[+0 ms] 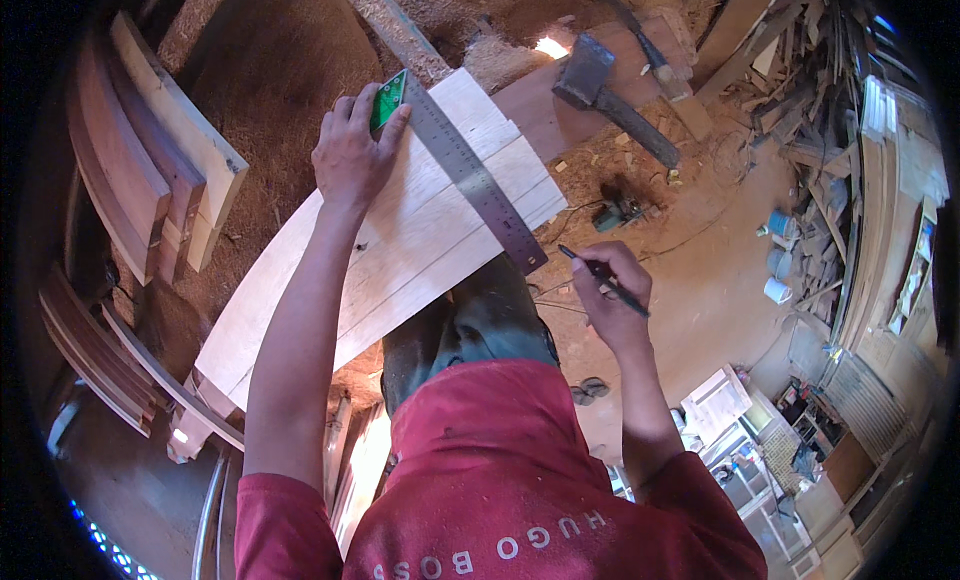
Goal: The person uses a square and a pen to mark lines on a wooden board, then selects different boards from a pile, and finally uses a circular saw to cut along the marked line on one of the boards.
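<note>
The left hand (358, 145) is reaching forward over the wood (400, 240), its forearm slanting up from the lower part of the view; it is half curled, gripping the square (475, 175) by its green handle (388, 102), with the fingers bending over one side and the thumb pressing along the other. The square is lying across the pale wood, the handle sitting at the far edge and the metal blade slanting toward the person's right, its free end sticking out past the near edge. The right hand (615, 285) is hovering just beside that end, clear of the wood, its wrist rising from below; its thumb and bent fingers are pinching a dark pen (630, 300), whose tip is pointing at the blade with a slight gap showing between. Fine graduations are running along the blade, their numerals too small to read surely, and small light marks are showing on the handle. Light capital letters (508, 548) are stretching upside down across the red shirt (470, 410). Beyond the wood, a mallet (585, 72) is lying, dark and blocky.
</note>
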Motion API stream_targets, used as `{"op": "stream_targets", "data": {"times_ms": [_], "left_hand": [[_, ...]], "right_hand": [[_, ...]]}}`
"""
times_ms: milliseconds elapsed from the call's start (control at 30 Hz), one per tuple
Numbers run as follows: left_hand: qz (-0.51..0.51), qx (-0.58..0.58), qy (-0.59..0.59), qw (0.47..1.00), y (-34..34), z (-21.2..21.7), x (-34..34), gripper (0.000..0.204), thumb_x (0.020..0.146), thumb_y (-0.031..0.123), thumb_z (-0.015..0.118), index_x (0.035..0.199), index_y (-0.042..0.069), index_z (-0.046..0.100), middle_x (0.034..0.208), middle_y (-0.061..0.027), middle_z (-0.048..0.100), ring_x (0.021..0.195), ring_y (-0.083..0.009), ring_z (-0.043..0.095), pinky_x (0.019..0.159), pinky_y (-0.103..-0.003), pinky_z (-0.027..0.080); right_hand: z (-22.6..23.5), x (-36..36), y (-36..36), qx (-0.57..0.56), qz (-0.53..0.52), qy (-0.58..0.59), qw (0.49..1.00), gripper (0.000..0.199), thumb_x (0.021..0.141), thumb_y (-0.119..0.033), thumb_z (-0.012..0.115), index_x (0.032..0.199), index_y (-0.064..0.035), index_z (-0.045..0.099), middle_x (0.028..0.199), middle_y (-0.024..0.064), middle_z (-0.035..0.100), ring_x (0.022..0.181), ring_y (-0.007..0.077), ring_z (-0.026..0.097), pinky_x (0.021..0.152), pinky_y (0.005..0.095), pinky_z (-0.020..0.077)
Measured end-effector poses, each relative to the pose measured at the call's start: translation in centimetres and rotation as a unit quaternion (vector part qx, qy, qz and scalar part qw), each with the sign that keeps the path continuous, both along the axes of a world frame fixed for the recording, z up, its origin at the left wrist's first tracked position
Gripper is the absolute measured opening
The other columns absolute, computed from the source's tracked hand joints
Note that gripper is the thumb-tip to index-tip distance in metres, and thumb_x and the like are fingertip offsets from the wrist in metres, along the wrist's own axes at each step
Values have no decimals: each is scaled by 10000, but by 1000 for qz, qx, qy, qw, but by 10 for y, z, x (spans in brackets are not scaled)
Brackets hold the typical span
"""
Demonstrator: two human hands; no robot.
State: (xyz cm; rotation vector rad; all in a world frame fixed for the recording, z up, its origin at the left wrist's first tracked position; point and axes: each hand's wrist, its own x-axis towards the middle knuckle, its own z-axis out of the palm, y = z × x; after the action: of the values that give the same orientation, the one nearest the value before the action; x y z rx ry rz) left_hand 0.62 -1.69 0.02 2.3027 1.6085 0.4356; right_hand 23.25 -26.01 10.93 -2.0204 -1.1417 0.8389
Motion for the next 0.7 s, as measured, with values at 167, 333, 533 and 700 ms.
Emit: {"op": "stream_targets", "data": {"times_ms": [167,333,533,700], "left_hand": [[155,-44,-356,921,12,-5,-41,361,977,356,651,1133,53,534,933,-25,591,854,-95,603,704,-259,514],[191,67,-434,878,-28,101,-74,224,983,219,649,1032,2,617,924,-84,685,739,-117,610,685,-270,505],[312,160,-479,805,-141,114,-144,602,976,589,444,1280,70,430,1182,-147,530,967,-201,544,817,-329,463],[413,36,-389,823,-211,114,-136,715,992,519,299,1433,-44,318,1437,-229,295,1289,-341,420,1064,-484,377]], "right_hand": [[11,15,21,71,-64,-3,995,204,998,-167,572,897,3,620,813,88,608,750,162,590,674,313,483],[27,-10,97,108,-46,67,991,282,1049,-211,477,963,13,626,880,93,602,782,169,573,694,300,467],[33,-143,157,32,328,332,884,321,938,-263,655,1136,-11,651,1110,151,648,1032,284,650,890,402,524],[25,-252,166,-80,536,321,776,352,882,-221,701,1198,-73,649,1132,159,673,1010,337,656,870,419,523]]}}
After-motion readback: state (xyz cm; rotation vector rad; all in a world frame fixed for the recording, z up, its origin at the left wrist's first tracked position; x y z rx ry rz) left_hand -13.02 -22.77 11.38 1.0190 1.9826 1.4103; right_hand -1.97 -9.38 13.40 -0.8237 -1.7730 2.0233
